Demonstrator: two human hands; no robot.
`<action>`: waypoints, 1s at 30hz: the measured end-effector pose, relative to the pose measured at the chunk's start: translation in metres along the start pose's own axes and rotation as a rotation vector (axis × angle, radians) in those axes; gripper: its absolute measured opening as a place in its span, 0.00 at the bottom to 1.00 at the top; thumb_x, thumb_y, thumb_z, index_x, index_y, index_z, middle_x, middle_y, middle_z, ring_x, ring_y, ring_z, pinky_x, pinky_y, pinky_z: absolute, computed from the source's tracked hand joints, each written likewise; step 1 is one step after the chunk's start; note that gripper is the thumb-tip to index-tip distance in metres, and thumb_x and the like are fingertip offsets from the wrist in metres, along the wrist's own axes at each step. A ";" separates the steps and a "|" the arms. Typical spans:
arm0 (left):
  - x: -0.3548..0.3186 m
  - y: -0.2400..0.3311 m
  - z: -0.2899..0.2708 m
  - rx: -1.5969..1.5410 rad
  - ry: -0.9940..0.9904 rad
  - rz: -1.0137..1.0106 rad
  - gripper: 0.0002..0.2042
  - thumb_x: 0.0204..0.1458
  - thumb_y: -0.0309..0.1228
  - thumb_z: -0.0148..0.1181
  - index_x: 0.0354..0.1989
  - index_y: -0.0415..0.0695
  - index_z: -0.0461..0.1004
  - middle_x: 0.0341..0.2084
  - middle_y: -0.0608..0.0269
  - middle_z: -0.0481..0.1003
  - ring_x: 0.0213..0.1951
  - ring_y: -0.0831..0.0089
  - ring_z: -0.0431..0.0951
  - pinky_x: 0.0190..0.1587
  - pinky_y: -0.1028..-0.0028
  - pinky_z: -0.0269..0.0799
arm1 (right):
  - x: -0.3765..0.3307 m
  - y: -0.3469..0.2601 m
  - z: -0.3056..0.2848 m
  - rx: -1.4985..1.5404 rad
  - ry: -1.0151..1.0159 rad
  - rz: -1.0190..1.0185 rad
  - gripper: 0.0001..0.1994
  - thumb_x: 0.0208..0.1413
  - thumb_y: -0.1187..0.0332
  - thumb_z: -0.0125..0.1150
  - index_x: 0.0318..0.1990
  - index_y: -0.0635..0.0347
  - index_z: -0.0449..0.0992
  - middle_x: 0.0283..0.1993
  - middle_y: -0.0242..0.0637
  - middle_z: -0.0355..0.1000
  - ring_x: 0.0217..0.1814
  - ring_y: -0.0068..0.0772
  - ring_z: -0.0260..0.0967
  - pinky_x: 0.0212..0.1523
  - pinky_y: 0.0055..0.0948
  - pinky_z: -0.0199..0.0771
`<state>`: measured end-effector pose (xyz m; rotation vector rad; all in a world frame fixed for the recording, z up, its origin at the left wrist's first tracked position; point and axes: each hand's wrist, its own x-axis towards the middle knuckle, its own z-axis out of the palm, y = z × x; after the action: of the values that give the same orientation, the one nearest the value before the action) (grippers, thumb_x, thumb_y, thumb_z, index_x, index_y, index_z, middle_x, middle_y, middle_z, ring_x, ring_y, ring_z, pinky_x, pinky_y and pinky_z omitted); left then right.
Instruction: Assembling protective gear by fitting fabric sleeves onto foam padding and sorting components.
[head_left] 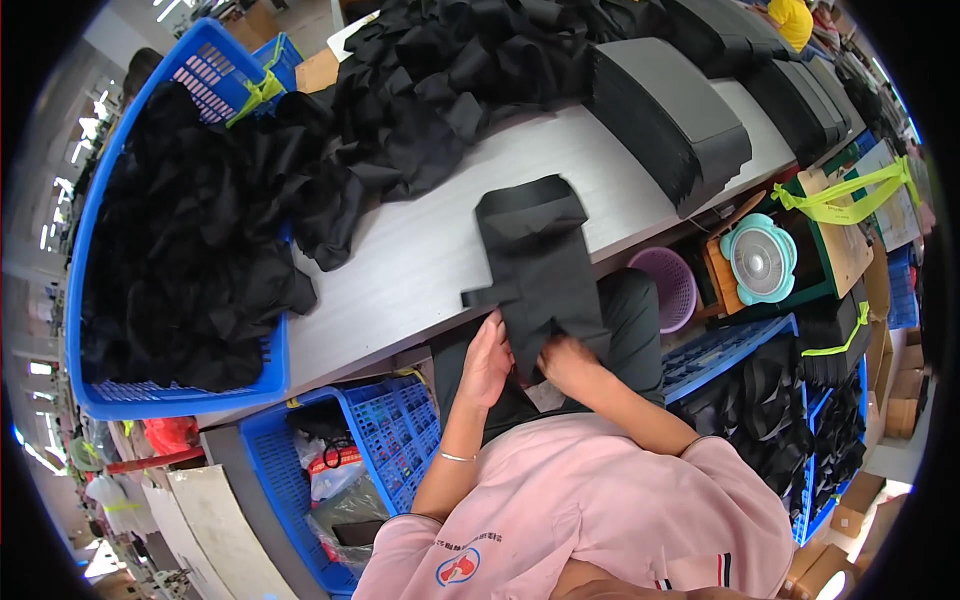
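Gripping: right hand (572,366) curled on the near end of a black fabric piece (545,262).
Left hand (487,360): at its left edge, apart from the right; cannot tell whether it pinches.
Black fabric piece: far end over the counter (400,260), near end off the counter's near edge.
Flat black panels (668,95): stacked on the counter's right part.
Blue plastic basket (180,406): at the counter's left end, heaped with loose black fabric (180,240).

A basket (180,408) stood at the left of the surface (400,270), a stack (670,95) at the right, a heap (430,110) between them toward the back. A cloth piece (545,255) crossed the near edge; rightward stood a bin (665,290), then a fan (762,258).
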<state>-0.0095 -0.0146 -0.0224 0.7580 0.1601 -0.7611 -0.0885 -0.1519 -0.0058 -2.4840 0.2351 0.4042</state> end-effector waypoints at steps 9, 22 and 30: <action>-0.001 -0.003 0.002 0.319 0.034 -0.004 0.18 0.60 0.34 0.63 0.55 0.38 0.73 0.48 0.62 0.77 0.49 0.73 0.77 0.54 0.71 0.72 | -0.075 -0.008 -0.073 0.369 0.870 -0.219 0.14 0.57 0.67 0.65 0.47 0.67 0.76 0.47 0.44 0.78 0.47 0.41 0.78 0.47 0.30 0.77; -0.012 -0.047 0.052 0.234 -0.018 -0.449 0.28 0.65 0.47 0.51 0.66 0.38 0.64 0.63 0.57 0.68 0.63 0.65 0.67 0.67 0.66 0.60 | -0.080 0.091 -0.032 1.905 0.520 0.184 0.19 0.59 0.67 0.64 0.54 0.69 0.73 0.52 0.39 0.75 0.52 0.31 0.73 0.55 0.32 0.75; 0.000 -0.069 0.034 0.569 -0.337 -0.390 0.26 0.65 0.42 0.52 0.64 0.35 0.64 0.59 0.50 0.71 0.56 0.61 0.76 0.53 0.66 0.76 | -0.237 0.274 0.032 1.626 1.383 0.530 0.19 0.56 0.62 0.67 0.51 0.62 0.74 0.48 0.38 0.76 0.48 0.30 0.74 0.52 0.33 0.75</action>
<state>-0.0604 -0.0702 -0.0362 1.1369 -0.2335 -1.3222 -0.3885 -0.3349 -0.0979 -0.6588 1.1511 -1.0119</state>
